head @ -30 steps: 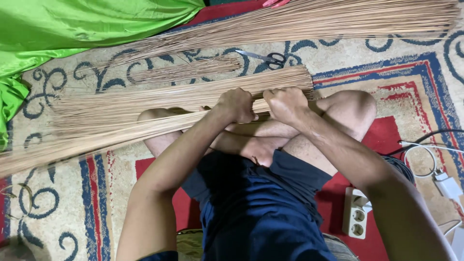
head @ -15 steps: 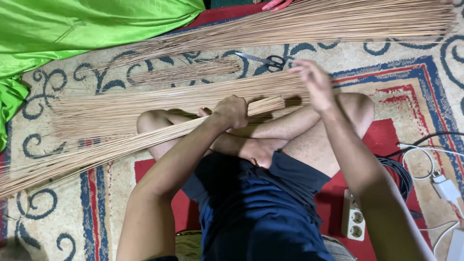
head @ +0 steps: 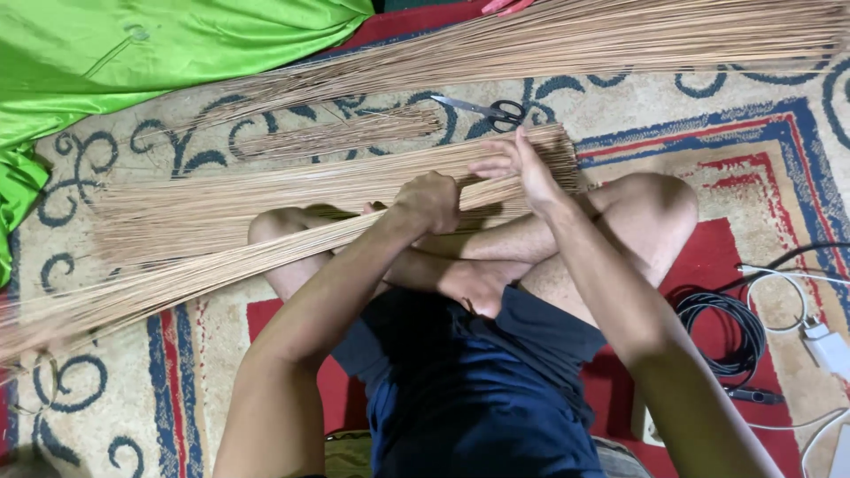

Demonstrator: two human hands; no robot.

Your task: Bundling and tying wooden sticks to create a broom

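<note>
Surface: a patterned carpet, beige with blue scrolls and red bands, is being used as the work floor and is filling the frame. No containers are being shown; all material is lying loose on the carpet.

Upper left of the frame: a bright green cloth is lying bunched over the carpet edge.

Left to centre: a bundle of thin tan sticks is being held across the lap, its loose ends fanning out toward the lower left and blurring at the frame edge. Just above it, a second flat sheaf of sticks is lying on the carpet, with a small short bunch beyond that.

Centre: the left hand is being kept clenched around the held bundle near its cut end, fingers wrapped tight. A pair of black-handled scissors is lying on the carpet above the hands, apart from both.

Right of centre: the right hand is being held flat against the cut ends of the sticks, fingers straight and together, gripping nothing. Crossed bare legs are resting beneath both hands.

Top, centre to right: a long pile of sticks is lying across the upper frame.

Lower right: a coiled black cable and white cords are lying on the red part of the carpet.
</note>
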